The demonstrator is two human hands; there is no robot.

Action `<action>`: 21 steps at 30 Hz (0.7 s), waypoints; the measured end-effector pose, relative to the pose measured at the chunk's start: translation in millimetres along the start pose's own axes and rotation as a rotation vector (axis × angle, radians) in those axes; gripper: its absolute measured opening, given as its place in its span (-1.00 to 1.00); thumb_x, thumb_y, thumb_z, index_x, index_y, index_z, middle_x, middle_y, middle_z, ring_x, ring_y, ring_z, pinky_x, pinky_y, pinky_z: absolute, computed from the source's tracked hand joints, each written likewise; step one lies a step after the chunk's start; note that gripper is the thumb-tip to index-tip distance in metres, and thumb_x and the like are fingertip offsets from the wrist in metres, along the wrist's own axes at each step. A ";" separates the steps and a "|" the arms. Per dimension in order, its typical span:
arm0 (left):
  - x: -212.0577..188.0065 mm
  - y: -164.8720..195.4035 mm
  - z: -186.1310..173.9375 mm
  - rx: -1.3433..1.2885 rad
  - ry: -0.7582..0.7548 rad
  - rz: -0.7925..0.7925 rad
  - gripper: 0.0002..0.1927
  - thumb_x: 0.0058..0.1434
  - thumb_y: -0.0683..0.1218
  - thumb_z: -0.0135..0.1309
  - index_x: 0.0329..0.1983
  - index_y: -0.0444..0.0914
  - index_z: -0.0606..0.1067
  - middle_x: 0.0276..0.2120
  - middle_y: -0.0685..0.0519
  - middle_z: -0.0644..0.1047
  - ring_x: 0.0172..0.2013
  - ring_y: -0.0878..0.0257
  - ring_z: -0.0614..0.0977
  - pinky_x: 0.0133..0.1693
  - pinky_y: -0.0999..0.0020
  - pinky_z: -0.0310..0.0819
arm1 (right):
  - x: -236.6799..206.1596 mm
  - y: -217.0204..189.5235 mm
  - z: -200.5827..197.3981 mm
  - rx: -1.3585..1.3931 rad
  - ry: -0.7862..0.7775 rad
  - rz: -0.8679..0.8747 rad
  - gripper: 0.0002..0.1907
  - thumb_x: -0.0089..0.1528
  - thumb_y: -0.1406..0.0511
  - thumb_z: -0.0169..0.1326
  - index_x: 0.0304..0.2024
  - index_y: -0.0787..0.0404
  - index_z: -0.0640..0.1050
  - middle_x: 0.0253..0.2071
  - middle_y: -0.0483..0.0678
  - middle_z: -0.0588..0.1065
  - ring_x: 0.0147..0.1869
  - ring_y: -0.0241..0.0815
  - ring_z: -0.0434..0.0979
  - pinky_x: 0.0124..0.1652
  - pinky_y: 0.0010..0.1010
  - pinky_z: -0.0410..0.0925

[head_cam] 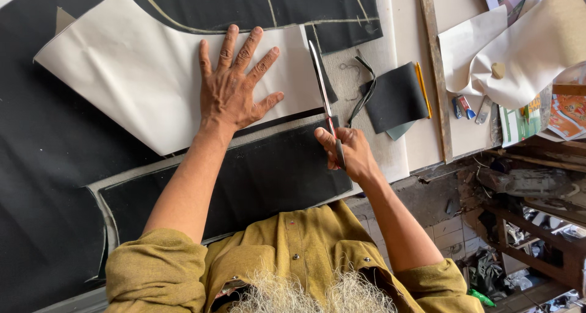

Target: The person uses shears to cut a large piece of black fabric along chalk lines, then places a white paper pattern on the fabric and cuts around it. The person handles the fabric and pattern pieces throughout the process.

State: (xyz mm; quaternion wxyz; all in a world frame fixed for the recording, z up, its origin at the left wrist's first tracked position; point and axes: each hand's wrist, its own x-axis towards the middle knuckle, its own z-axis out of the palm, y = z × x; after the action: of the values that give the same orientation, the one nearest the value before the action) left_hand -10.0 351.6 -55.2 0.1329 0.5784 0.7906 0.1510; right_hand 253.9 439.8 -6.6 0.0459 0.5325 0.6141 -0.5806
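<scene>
My left hand (235,84) lies flat with fingers spread on a cream paper pattern piece (134,75), pressing it onto black fabric (43,154). My right hand (348,151) grips the handles of long scissors (321,87). The blades point away from me along the pattern's right edge, where the black fabric ends. A cut black panel (256,179) lies just in front of my chest, between my two arms.
A folded black scrap (397,96) and a yellow pencil (423,88) lie right of the scissors. A long wooden ruler (434,69) runs along the table. Curled cream paper sheets (519,57) and small items sit at far right. A cluttered shelf (531,227) is below the table's edge.
</scene>
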 end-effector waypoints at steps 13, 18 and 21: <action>-0.7 -0.9 -0.5 0.013 0.001 0.010 -0.22 0.26 0.58 -0.28 0.49 0.28 0.20 0.56 0.21 -0.02 0.52 0.03 -0.15 0.39 -0.42 -0.50 | 9.8 -9.2 -1.4 0.056 0.006 -0.013 -0.36 0.09 -0.21 0.20 -0.58 0.22 0.48 -0.75 -0.12 0.38 -0.70 -0.31 0.46 -0.66 -0.51 0.33; 0.5 -0.1 -1.1 0.015 0.015 0.008 -0.22 0.26 0.58 -0.29 0.50 0.29 0.20 0.56 0.21 -0.02 0.52 0.03 -0.15 0.38 -0.42 -0.50 | 23.3 -23.5 1.8 0.033 0.031 -0.039 -0.36 0.09 -0.22 0.19 -0.57 0.22 0.50 -0.76 -0.13 0.37 -0.70 -0.31 0.45 -0.66 -0.52 0.33; -0.4 0.2 -0.8 0.009 0.009 0.006 -0.23 0.27 0.58 -0.30 0.50 0.28 0.21 0.56 0.21 -0.03 0.52 0.03 -0.15 0.39 -0.42 -0.50 | 21.6 -26.3 1.3 -0.036 0.042 -0.043 -0.35 0.11 -0.22 0.17 -0.59 0.23 0.50 -0.77 -0.13 0.36 -0.71 -0.31 0.46 -0.67 -0.51 0.33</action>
State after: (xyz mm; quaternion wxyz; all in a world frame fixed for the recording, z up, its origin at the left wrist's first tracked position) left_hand -9.9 351.2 -54.3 0.1265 0.5809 0.7899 0.1505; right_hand 225.3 458.2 -4.2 0.0301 0.5303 0.6366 -0.5591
